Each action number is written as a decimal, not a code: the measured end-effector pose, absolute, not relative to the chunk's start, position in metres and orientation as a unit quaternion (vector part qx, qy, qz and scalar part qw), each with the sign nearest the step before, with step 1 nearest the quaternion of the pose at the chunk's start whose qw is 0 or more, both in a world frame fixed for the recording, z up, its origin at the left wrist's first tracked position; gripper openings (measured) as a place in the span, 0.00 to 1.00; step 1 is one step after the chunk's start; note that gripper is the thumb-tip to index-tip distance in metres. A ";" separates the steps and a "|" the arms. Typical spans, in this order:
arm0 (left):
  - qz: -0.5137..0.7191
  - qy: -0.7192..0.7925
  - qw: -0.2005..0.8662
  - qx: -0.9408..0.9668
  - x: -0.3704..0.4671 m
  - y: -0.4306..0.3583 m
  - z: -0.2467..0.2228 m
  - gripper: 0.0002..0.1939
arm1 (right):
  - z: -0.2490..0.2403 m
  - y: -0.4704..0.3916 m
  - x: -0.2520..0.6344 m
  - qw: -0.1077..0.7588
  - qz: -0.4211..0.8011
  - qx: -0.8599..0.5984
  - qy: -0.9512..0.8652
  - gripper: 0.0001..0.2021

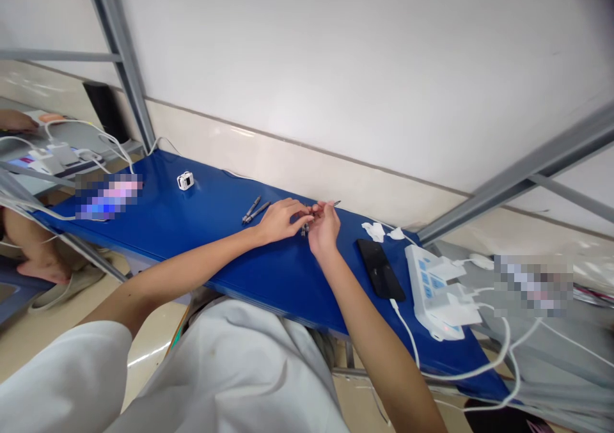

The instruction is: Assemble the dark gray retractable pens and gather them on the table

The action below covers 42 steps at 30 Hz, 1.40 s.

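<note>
My left hand [281, 220] is over the middle of the blue table, its fingertips meeting those of my right hand [325, 229]. A thin dark pen-like piece [337, 203] sticks out past the fingers of my right hand, which are curled round it. Small dark parts [304, 229] show between and just below the two hands; what they are is too small to tell. Whatever my left fingertips pinch is hidden. Two grey pens [256, 212] lie on the table just left of my left hand.
A black phone [380, 269] on a white cable, white crumpled tissues [374, 231] and a white power strip [434, 295] lie to the right. A small white device [185, 180] stands left on the blue table [201, 212]. Another person's hand [18, 121] shows far left.
</note>
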<state>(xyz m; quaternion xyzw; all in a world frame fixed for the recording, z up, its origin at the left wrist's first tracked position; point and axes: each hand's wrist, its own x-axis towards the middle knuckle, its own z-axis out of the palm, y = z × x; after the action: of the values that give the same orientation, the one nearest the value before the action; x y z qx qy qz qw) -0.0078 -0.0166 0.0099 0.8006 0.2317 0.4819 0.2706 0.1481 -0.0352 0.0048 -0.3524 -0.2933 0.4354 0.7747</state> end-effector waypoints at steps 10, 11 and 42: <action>0.494 0.210 0.334 0.775 -0.008 -0.028 0.019 0.11 | 0.013 -0.041 0.168 0.736 0.567 -0.310 -0.202 0.33; 0.492 0.205 0.333 0.778 -0.008 -0.029 0.019 0.11 | 0.015 -0.043 0.168 0.738 0.568 -0.304 -0.200 0.33; 0.391 0.193 0.218 0.873 -0.003 -0.017 0.000 0.17 | 0.014 -0.045 0.162 0.755 0.556 -0.289 -0.194 0.28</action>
<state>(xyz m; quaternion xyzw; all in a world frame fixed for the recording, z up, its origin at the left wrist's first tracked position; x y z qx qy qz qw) -0.0035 -0.0167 -0.0001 0.8732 0.1933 0.3906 0.2182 0.1620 -0.0450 0.0140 -0.2890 -0.1940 0.5561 0.7547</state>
